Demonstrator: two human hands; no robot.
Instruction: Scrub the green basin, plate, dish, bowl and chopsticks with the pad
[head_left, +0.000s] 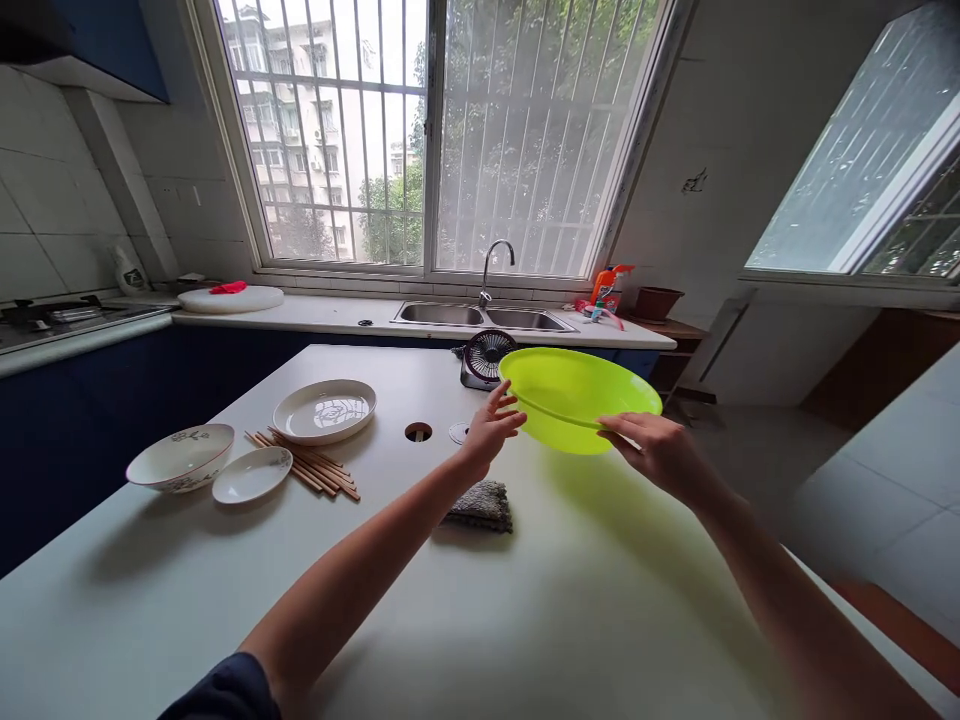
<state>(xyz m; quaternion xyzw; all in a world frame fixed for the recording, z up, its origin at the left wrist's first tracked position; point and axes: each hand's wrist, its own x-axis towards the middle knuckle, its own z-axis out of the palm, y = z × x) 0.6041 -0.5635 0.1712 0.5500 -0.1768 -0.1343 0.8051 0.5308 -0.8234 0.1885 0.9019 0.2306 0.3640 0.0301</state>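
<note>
The right hand (pixel 654 448) is clamped on the basin (pixel 570 385) near four o'clock, probably for balance; the left hand (pixel 491 428), fingers spread, waits at eight o'clock, contact unclear.

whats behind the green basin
Behind the green basin, a small fan shows past its left rim, and the white counter over its far rim. Whatever lies directly behind its walls is covered.

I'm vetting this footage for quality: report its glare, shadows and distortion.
Head view: barred window partly washed out; head view: glare on the oval plate; head view: green-tinted shadow on the table below the lime basin; head view: side window slanted, probably wide-angle distortion.
</note>
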